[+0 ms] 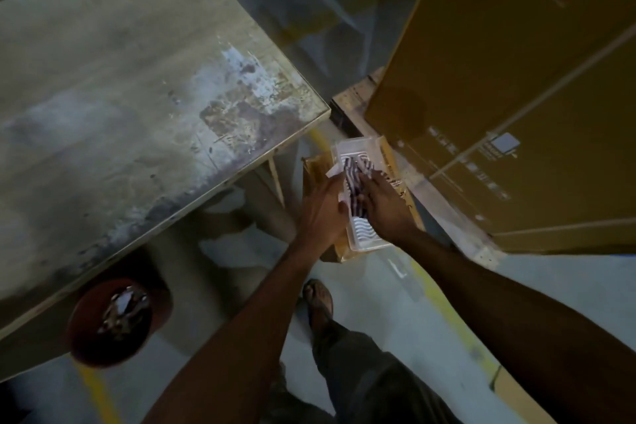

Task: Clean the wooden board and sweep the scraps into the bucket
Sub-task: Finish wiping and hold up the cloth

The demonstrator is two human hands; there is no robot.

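Observation:
The wooden board [130, 86] fills the upper left, worn and stained grey-white near its right corner. A dark red bucket [110, 322] with scraps inside stands on the floor below the board's front edge. Right of the board, a clear plastic tray [361, 234] lies on a small cardboard box [315, 165]. Over the tray, both hands hold a striped cloth [354, 179]. My left hand [323, 210] grips its left side and my right hand [382, 200] grips its right side. Part of the cloth is hidden between the hands.
A big brown carton [516, 79] rises at the right on a pale wooden pallet [358, 96]. Yellow lines [447, 310] mark the grey floor. My sandalled foot [318, 299] and trouser leg stand below the hands. White scraps [241, 244] lie on the floor under the board.

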